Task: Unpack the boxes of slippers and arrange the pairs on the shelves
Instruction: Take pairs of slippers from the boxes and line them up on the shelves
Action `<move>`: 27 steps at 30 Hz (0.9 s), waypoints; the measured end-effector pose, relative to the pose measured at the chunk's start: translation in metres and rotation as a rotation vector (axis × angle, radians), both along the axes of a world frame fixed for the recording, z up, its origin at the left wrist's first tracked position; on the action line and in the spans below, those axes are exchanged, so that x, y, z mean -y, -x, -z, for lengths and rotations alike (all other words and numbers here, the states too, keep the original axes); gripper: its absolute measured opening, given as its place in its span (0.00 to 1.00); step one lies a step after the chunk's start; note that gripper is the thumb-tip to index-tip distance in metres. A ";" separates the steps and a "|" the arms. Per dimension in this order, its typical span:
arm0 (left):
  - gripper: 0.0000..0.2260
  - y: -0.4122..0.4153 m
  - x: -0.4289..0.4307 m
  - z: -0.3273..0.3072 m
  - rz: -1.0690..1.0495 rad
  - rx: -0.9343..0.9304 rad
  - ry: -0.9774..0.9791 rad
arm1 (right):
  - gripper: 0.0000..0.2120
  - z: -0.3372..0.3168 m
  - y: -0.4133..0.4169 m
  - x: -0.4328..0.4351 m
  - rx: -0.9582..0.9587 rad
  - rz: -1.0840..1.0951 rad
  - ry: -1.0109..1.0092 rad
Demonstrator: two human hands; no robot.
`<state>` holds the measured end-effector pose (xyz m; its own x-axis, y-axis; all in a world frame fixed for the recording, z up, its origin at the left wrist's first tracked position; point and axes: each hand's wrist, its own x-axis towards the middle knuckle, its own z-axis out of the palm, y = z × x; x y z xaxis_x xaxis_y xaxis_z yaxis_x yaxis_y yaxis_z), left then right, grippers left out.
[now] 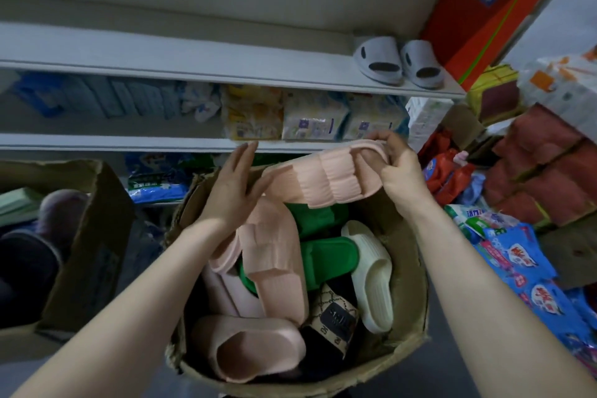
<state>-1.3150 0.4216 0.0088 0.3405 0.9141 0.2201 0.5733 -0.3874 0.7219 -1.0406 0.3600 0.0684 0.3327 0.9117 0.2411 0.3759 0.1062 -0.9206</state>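
Note:
An open cardboard box (410,329) in front of me holds several slippers: pink ones (258,352), green ones (318,260), a cream one (371,271) and a brown patterned one (336,317). Above the box I hold a pink ribbed slipper (326,179). My right hand (399,168) grips its strap end. My left hand (232,184) touches its other end with the fingers stretched out. A pair of pale lilac slippers (399,63) stands at the right end of the upper white shelf (193,58).
The lower shelf (113,142) carries packaged goods. Another open cardboard box (90,236) stands at the left. A red carton (494,3) leans at the upper right. Blue and red packets (523,268) and stacked red packs (546,171) crowd the right side.

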 end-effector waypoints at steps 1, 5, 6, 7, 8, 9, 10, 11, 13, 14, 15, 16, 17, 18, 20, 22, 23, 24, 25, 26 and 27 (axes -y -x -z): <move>0.30 0.001 -0.002 -0.005 0.043 -0.030 0.025 | 0.11 -0.005 0.004 -0.002 -0.042 -0.038 -0.011; 0.28 -0.001 -0.005 -0.018 0.155 -0.213 0.018 | 0.13 -0.023 0.021 -0.010 -0.143 -0.151 -0.034; 0.27 -0.004 -0.005 -0.019 0.148 -0.211 -0.003 | 0.13 -0.025 0.024 -0.012 -0.119 -0.163 -0.035; 0.26 -0.006 -0.006 -0.019 0.116 -0.182 -0.025 | 0.13 -0.025 0.025 -0.014 -0.057 -0.162 -0.029; 0.25 -0.006 -0.007 -0.020 0.056 -0.155 -0.043 | 0.12 -0.023 0.024 -0.016 0.035 -0.148 -0.019; 0.23 -0.005 -0.009 -0.017 -0.010 -0.141 -0.042 | 0.11 -0.021 0.024 -0.017 0.138 -0.120 -0.004; 0.21 -0.001 -0.008 -0.012 -0.057 -0.163 -0.031 | 0.09 -0.017 0.022 -0.017 0.223 -0.084 0.021; 0.20 0.005 -0.006 -0.006 -0.063 -0.224 -0.030 | 0.09 -0.014 0.019 -0.016 0.281 -0.045 0.051; 0.16 0.017 0.003 0.009 0.036 -0.371 0.001 | 0.08 -0.009 0.011 -0.014 0.383 0.032 0.154; 0.15 0.021 0.010 0.016 0.093 -0.422 0.070 | 0.08 -0.007 0.007 -0.014 0.462 0.049 0.251; 0.16 0.024 0.017 0.022 0.149 -0.476 0.141 | 0.09 -0.004 0.002 -0.014 0.548 0.047 0.364; 0.16 0.025 0.022 0.028 0.197 -0.527 0.174 | 0.10 -0.001 -0.002 -0.012 0.600 0.036 0.456; 0.16 0.025 0.025 0.034 0.224 -0.556 0.157 | 0.11 0.002 -0.005 -0.011 0.602 0.031 0.493; 0.15 0.024 0.027 0.039 0.210 -0.527 0.112 | 0.12 0.006 -0.007 -0.009 0.563 0.024 0.477; 0.16 0.021 0.030 0.043 0.082 -0.323 -0.012 | 0.15 0.010 -0.007 0.000 0.457 -0.002 0.323; 0.20 0.016 0.024 0.035 -0.020 -0.172 -0.104 | 0.18 0.005 -0.004 0.008 0.376 -0.055 0.166; 0.24 0.011 0.020 0.028 -0.042 -0.132 -0.136 | 0.19 0.001 -0.002 0.009 0.347 -0.078 0.120; 0.27 0.006 0.015 0.020 -0.056 -0.086 -0.128 | 0.20 -0.004 0.000 0.009 0.329 -0.092 0.097; 0.31 -0.001 0.011 0.008 -0.087 -0.019 -0.073 | 0.20 -0.008 0.004 0.008 0.319 -0.096 0.086; 0.34 -0.007 0.007 -0.003 -0.135 0.075 0.019 | 0.20 -0.010 0.008 0.005 0.307 -0.087 0.081; 0.35 -0.013 0.003 -0.012 -0.175 0.184 0.126 | 0.20 -0.011 0.013 0.002 0.279 -0.085 0.078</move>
<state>-1.3015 0.4189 0.0210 0.1399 0.9796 0.1446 0.4782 -0.1947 0.8564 -1.0537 0.3579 0.0799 0.1851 0.9528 0.2406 0.6081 0.0813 -0.7897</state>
